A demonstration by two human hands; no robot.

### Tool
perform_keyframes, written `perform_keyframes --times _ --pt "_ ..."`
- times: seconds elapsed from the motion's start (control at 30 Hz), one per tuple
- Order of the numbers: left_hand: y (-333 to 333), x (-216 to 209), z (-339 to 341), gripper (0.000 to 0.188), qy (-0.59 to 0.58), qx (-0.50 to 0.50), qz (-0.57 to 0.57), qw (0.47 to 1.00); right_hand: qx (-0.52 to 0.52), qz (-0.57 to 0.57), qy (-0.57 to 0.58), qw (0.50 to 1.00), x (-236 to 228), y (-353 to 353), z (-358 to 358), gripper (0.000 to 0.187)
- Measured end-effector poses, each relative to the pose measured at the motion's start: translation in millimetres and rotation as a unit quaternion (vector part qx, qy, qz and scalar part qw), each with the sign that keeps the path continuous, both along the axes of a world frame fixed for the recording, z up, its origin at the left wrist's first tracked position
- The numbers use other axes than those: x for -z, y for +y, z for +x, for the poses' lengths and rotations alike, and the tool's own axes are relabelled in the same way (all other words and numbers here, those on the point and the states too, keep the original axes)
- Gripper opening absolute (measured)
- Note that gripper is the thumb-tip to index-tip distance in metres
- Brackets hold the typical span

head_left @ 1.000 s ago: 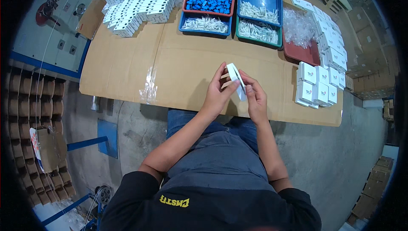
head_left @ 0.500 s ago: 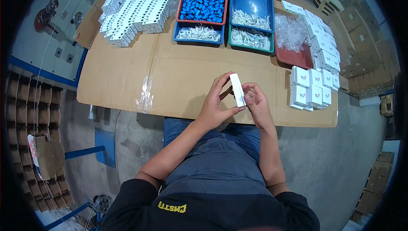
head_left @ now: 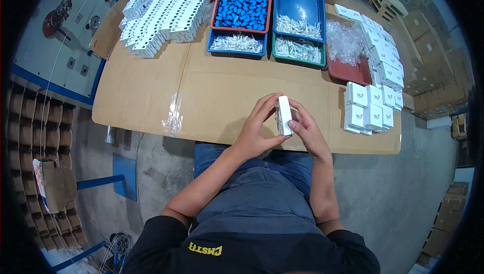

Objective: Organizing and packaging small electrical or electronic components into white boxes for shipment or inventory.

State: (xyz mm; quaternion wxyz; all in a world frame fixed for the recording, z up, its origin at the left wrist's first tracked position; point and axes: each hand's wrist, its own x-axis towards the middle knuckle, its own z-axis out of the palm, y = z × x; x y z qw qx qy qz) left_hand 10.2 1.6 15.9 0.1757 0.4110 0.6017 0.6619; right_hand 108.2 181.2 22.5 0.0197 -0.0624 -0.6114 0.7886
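Note:
Between my two hands a small white box (head_left: 284, 115) stands on edge, its narrow side facing up, just above the near part of the cardboard-covered table. My left hand (head_left: 258, 129) grips it from the left, thumb at the near end and fingers at the far end. From the right, my right hand (head_left: 308, 130) holds it too, with the thumb pressed on its near right edge. The box's left face is mostly hidden by the left fingers.
Rows of white boxes (head_left: 166, 19) stand at the far left. A red tray of blue pieces (head_left: 242, 9), blue and green trays of white sticks (head_left: 297, 49), and a red tray (head_left: 358, 74) with clear plastic bags (head_left: 345, 39) line the back. More white boxes (head_left: 373, 107) are stacked at right.
The white box has moved slightly nearer to me and turned more upright in view. My right thumb has shifted onto its edge, and both hands still hold it.

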Motion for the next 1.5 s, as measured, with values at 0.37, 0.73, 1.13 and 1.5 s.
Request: perform_keyframes --times 0.37,0.73,1.13,1.5 --pt "-6.1 16.8 -7.4 0.094 -0.415 0.055 -0.08 0.905 0.059 0.201 0.093 0.973 3.0 -15.7 -1.6 0.083" --pt "2.4 5.9 18.0 0.063 -0.554 0.058 -0.002 0.831 0.153 0.437 0.155 0.873 12.8 -47.0 -9.1 0.07" --pt "2.5 -2.9 37.9 0.053 -0.568 0.039 0.073 0.819 0.153 0.477 0.222 0.837 23.7 -49.8 -7.9 0.07" --pt "4.1 17.4 45.0 0.053 -0.582 0.01 0.076 0.809 0.16 0.491 0.258 0.816 28.3 -52.9 -7.0 0.058"
